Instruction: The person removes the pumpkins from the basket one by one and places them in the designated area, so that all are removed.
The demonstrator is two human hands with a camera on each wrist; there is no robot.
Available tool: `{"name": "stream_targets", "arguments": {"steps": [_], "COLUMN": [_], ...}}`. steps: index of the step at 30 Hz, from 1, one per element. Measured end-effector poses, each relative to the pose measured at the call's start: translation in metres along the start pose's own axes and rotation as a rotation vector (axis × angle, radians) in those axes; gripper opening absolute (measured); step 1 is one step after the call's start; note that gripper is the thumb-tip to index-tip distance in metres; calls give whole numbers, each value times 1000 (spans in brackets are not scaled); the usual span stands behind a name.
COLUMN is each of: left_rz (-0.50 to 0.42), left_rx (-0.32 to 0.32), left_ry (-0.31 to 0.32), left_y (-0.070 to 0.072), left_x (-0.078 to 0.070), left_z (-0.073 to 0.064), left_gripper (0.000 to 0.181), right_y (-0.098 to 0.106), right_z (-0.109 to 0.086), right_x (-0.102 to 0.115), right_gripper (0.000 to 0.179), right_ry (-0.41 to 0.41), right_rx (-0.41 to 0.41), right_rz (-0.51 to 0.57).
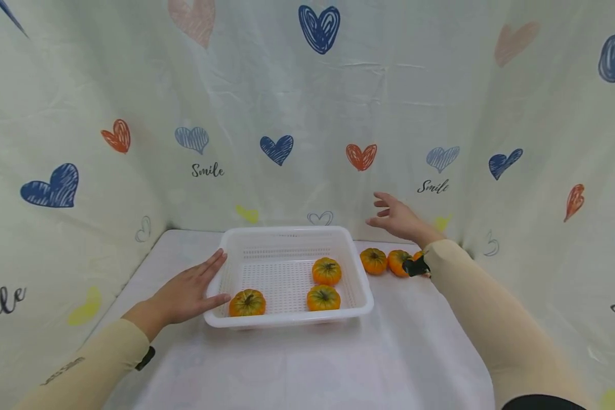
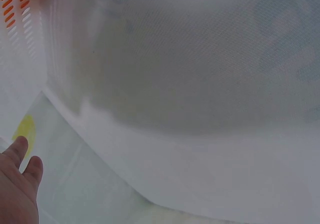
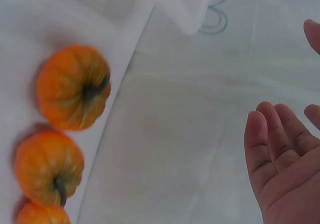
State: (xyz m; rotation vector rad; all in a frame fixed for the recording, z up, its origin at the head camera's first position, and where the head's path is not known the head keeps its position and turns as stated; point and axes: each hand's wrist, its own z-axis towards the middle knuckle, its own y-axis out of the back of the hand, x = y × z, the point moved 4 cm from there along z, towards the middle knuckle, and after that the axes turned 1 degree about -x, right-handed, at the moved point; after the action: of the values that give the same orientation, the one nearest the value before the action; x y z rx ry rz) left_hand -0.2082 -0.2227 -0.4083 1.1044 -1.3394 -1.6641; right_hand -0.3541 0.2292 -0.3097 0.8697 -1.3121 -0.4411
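A white plastic basket with perforated walls stands on the table. Inside it lie three small orange pumpkins: one at the front left, one at the front right, and another pumpkin behind that. My left hand rests at the basket's left rim, fingers extended. Over the far right, my right hand is raised with nothing in it. Below it, a row of pumpkins sits right of the basket, including a near pumpkin and a middle pumpkin; my right forearm partly hides the row's end.
A white cloth covers the table. Behind and at both sides hangs a pale curtain printed with hearts and words, close to the table's back edge.
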Motion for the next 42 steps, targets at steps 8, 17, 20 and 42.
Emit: {"name": "stream_targets", "arguments": {"steps": [8,17,20,42], "left_rz": [-5,-21,-10,-1], "left_rx": [-4,-18,-12,-7], "left_ry": [-7,-14,-14,-14], "left_y": [-1,-1,0,-5], "left_x": [2,0,0,7], "left_z": [-1,-1,-2,1], "left_gripper": [96,92,93,96], "right_y": [-60,-115,-128,-162], "right_z": [23,27,26,18], "right_x": [62,63,57,48], "right_gripper": [82,80,80,78], "right_ry": [88,28,-24,-146], "right_rx": [102,183,190,414], "right_rz": [51,58,57,80]}}
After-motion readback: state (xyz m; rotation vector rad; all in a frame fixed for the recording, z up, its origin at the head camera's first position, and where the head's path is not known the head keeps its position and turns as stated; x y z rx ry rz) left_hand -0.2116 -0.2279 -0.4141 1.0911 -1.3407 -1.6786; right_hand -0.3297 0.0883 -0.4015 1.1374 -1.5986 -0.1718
